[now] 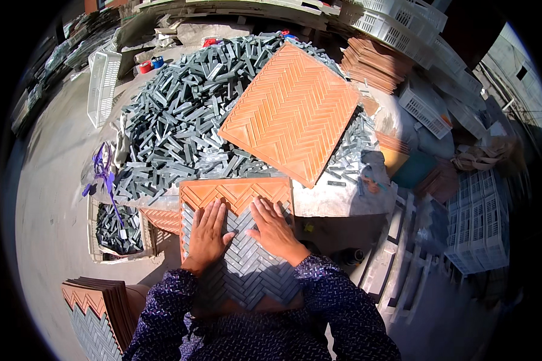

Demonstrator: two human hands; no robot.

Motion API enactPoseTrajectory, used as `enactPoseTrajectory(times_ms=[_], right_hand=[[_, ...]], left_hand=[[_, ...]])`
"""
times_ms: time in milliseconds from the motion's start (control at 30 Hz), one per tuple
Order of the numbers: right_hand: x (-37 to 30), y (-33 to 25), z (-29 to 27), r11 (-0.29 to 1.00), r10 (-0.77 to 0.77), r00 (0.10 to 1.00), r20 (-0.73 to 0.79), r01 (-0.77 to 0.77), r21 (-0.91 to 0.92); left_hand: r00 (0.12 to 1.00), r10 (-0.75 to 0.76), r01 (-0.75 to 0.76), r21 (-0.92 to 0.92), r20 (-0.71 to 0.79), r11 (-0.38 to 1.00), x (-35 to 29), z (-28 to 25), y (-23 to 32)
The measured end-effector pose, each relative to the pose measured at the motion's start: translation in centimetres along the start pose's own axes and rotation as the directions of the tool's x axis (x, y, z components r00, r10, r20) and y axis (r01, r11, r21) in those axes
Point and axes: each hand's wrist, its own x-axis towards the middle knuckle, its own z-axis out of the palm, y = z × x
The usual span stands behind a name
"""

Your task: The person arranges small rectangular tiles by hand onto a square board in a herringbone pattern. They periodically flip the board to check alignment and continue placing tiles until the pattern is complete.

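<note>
My left hand (207,236) lies open and flat on grey strip tiles (247,265) set in a herringbone pattern. Beside it, my right hand (277,231) also rests on these tiles, fingers stretched out. The tiles fill most of an orange mould tray (238,188) in front of my body; its far zigzag slots show bare orange. Past my fingertips rises a large heap of loose grey strips (180,120). A second orange herringbone tray (295,111), with no tiles in its slots, lies tilted on the heap's right side.
A crate (93,231) of grey strips stands at the left. Below it is a stack of orange trays (111,301), the front one tiled. More orange trays (376,63) are piled at the back right. White crates (479,219) and a wooden pallet (397,259) stand at the right.
</note>
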Motion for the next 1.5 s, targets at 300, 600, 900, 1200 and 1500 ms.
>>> enactPoseTrajectory(times_ms=[300, 600, 900, 1200, 1500], right_hand=[[-0.9, 3.7, -3.3, 0.988, 0.083, 0.996, -0.023, -0.079, 0.136], [-4.3, 7.3, -2.8, 0.997, 0.063, 0.997, 0.051, -0.065, 0.039], [-6.0, 8.0, -4.4, 0.986, 0.053, 0.997, 0.057, -0.061, 0.154], [-13.6, 6.4, -4.0, 0.980, 0.114, 0.992, -0.043, -0.106, 0.167], [-13.1, 3.8, -1.6, 0.993, 0.086, 0.996, -0.016, -0.084, 0.083]], left_hand=[[1.000, 0.004, -0.005, 0.019, 0.029, 1.000, 0.7, 0.2, 0.7], [0.999, 0.008, -0.009, 0.046, 0.031, 0.999, 1.3, 1.0, 1.7], [0.999, 0.012, -0.014, 0.031, 0.040, 0.999, 1.1, 1.8, 3.1], [0.995, -0.054, 0.054, 0.003, 0.087, 0.999, -1.8, 1.7, 4.4], [0.976, -0.079, 0.060, 0.097, 0.203, 0.993, -6.3, 1.3, 4.3]])
